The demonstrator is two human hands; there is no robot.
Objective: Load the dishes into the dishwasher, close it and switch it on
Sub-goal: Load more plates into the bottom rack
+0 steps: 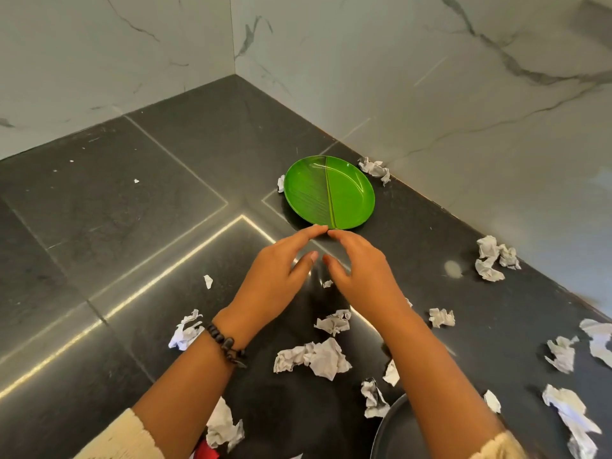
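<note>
A green oval plate (328, 190) patterned like a leaf lies flat on the dark stone counter (139, 233), close to the marble wall corner. My left hand (281, 273) and my right hand (361, 270) reach side by side toward its near rim, fingers extended and relaxed, fingertips meeting at the plate's edge. Neither hand holds anything. A dark beaded bracelet (228, 344) circles my left wrist. The rim of a dark round plate (394, 429) shows at the bottom, partly hidden under my right forearm.
Several crumpled white paper scraps litter the counter: a large wad (314, 357) between my forearms, another wad (493, 258) by the right wall, a small one (374, 167) behind the green plate. Marble walls (430, 77) bound the counter at the back and right.
</note>
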